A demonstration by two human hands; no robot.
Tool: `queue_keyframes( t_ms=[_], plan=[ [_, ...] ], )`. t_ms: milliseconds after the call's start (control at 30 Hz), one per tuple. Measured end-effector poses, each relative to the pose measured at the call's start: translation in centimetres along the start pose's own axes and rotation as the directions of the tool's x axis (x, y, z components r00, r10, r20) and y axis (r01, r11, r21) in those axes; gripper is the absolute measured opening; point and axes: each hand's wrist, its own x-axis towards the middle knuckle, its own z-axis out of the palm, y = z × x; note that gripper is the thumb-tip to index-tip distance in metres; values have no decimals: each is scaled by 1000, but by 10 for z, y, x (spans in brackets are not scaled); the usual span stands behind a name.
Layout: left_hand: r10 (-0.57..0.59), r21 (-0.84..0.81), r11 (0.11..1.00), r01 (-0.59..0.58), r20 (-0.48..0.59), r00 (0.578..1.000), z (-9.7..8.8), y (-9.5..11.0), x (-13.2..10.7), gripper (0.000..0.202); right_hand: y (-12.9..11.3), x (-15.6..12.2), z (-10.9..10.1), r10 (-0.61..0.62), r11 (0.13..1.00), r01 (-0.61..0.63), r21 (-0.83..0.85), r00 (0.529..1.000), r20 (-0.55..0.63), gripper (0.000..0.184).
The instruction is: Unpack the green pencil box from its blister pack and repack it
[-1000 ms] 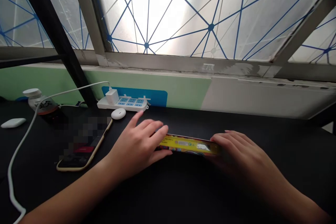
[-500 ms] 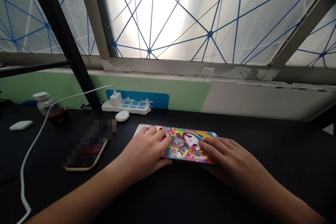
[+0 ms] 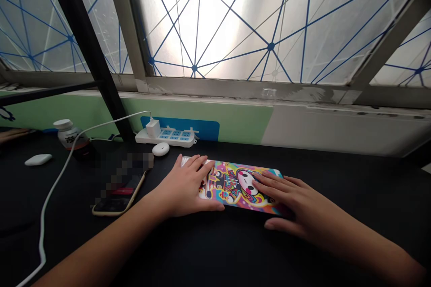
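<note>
A flat rectangular piece with a bright cartoon print [image 3: 232, 184] lies on the black tabletop in front of me; whether it is a box or a board I cannot tell. My left hand [image 3: 186, 188] rests over its left end, fingers spread on the top and thumb stretched out by the near edge. On the right end lie the extended fingers of my right hand [image 3: 289, 202], with the thumb apart on the table side. Both palms face down, and neither hand is closed around the piece. Parts of both ends are hidden under the hands.
Left of my arm lies a phone [image 3: 117, 197], partly blurred. Behind it are a round white case [image 3: 160, 149] and a power strip [image 3: 168, 136] with a charger. A white cable [image 3: 49, 202] runs across the left, near a bottle [image 3: 69, 134] and a white oval object [image 3: 38, 160].
My fingers have loosened and spread, and the right thumb has come out from the near edge. The left hand sits slightly farther left on the piece. The view has shifted a little.
</note>
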Motion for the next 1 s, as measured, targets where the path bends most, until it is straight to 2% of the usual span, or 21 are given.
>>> queue_keyframes(
  t_ms=[133,300,367,467,567,667,767,867,1000],
  plan=[
    [-18,-16,1000,19,35,999,-3,0,-1,109,15,-12,-9,49,999,-50,12,998,32,75],
    [-39,-4,999,39,60,997,-4,-1,-2,107,27,-18,-14,77,997,-78,-5,996,-43,53],
    [-49,5,999,48,61,997,-2,1,-2,108,23,-14,-11,68,998,-69,-3,994,-91,48],
    [-72,39,997,70,39,997,3,7,0,107,5,0,-1,46,999,-44,14,989,-142,58],
    [-97,74,993,96,13,995,7,12,1,107,-15,14,11,16,999,-12,41,996,-93,71],
    [-116,77,990,115,14,993,6,12,2,109,-22,20,14,27,999,-27,48,1000,-12,70],
    [-125,71,990,122,35,992,4,8,2,111,-12,16,5,69,996,-73,48,995,77,68],
    [-121,60,991,118,46,992,3,5,3,111,8,4,-6,111,993,-116,32,985,133,63],
    [-116,53,992,113,63,991,2,5,3,108,32,-11,-12,129,991,-130,6,987,93,51]
  ],
)
